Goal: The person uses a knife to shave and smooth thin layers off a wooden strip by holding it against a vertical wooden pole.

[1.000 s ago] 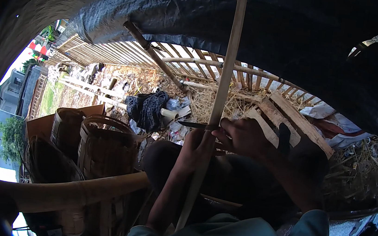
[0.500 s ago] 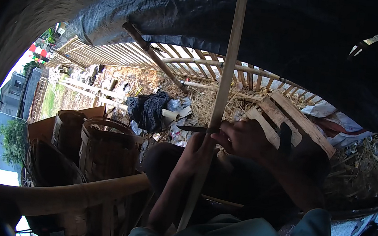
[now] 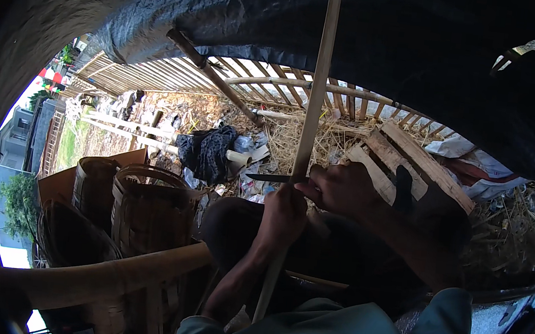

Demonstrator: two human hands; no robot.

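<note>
A long pale bamboo strip (image 3: pixel 318 87) stands nearly upright in front of me, running from the top of the view down toward my lap. My left hand (image 3: pixel 283 218) is closed around it at about knee height. Just above, my right hand (image 3: pixel 343 190) grips a knife, its handle hidden in my fingers. The dark knife blade (image 3: pixel 267 177) points left and lies across the strip, directly over my left knuckles. In the shade, the exact contact of edge and strip is hard to make out.
Woven bamboo baskets (image 3: pixel 150 213) stand at the left behind a thick bamboo pole (image 3: pixel 110 278). Wooden planks (image 3: pixel 426 166) lie on straw to the right, near a white sack (image 3: pixel 478 168). A dark cloth (image 3: pixel 204 151) hangs over poles; a bamboo fence (image 3: pixel 263 87) runs behind.
The strip's upper part has shifted slightly left. My left hand has moved a little right and turned around the strip. The knife stays across it, its blade tip slightly farther left.
</note>
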